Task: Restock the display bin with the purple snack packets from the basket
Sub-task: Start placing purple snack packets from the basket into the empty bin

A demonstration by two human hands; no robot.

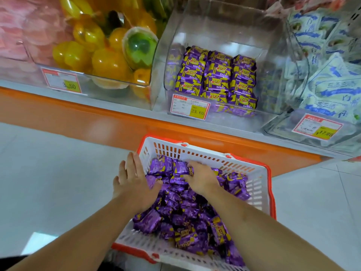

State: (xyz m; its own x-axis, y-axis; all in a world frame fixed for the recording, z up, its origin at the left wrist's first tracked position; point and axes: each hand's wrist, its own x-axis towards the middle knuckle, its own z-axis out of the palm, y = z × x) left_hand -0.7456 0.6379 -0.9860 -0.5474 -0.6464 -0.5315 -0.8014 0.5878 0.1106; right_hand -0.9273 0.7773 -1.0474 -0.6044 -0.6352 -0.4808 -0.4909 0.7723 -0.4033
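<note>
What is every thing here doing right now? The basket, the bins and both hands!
White plastic basket with orange rim: full of loose purple packets.
Purple snack packets: heaped in basket.
Clear display bin: partly filled, neat purple rows.
Left hand: flat against the packets.
Right hand: fingers curled round packets.
Clear bin of yellow jelly cups: full.

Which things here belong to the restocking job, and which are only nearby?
Belong to the job:
purple snack packets
basket
display bin
left hand
right hand

Only nearby:
yellow jelly cups
white and blue packets
price tag
</note>
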